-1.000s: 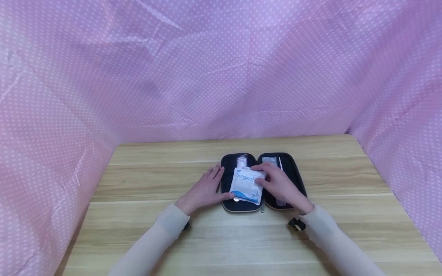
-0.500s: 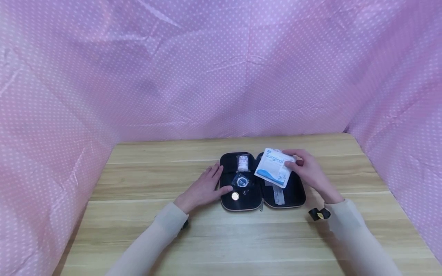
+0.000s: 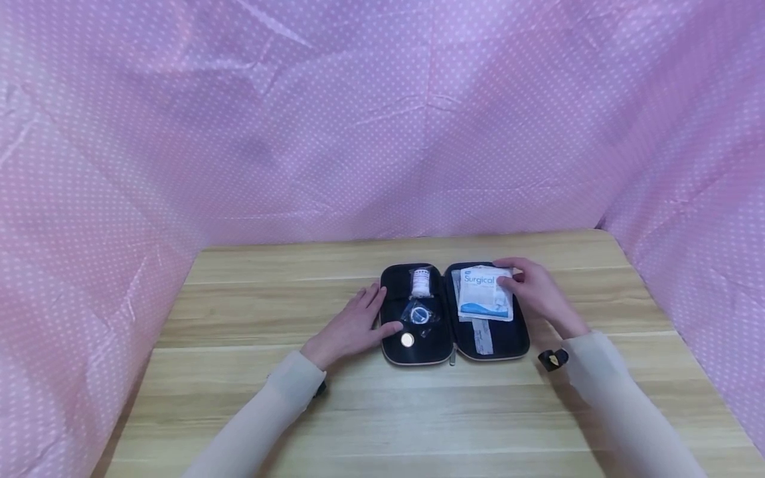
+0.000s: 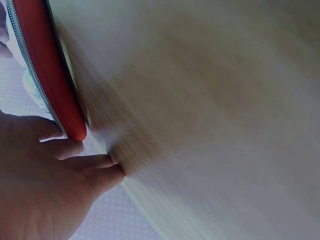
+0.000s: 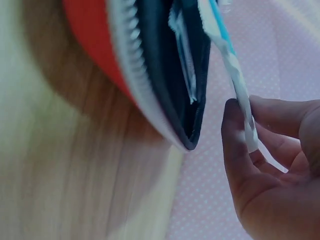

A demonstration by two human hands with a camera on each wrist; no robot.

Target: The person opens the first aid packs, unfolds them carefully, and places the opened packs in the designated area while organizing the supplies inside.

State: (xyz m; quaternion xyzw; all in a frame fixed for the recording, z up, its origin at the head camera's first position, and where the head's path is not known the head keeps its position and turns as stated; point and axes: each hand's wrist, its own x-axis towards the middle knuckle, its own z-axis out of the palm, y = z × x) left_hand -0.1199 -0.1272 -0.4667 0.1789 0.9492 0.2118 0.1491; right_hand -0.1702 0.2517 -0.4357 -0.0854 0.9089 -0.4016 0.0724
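A zip case, black inside and red outside, lies unfolded on the table. My right hand pinches the right side of a flat white and blue packet marked "Surgical". In the head view the packet overlaps the case's right half; the right wrist view shows its edge between thumb and finger, above the case's rim. My left hand rests at the case's left edge with fingers extended. Its thumb reaches over the rim, and in the left wrist view its fingers lie along the red shell.
In the case's left half are a small wrapped white roll, a round blue-and-white item in clear wrap and a gold disc. A pale strip lies below the packet. Pink dotted cloth hangs behind the wooden table.
My right hand has carried the packet rightward from the case's left half to over its right half, uncovering the small items. The packet has turned straighter. My left hand has stayed nearly still.
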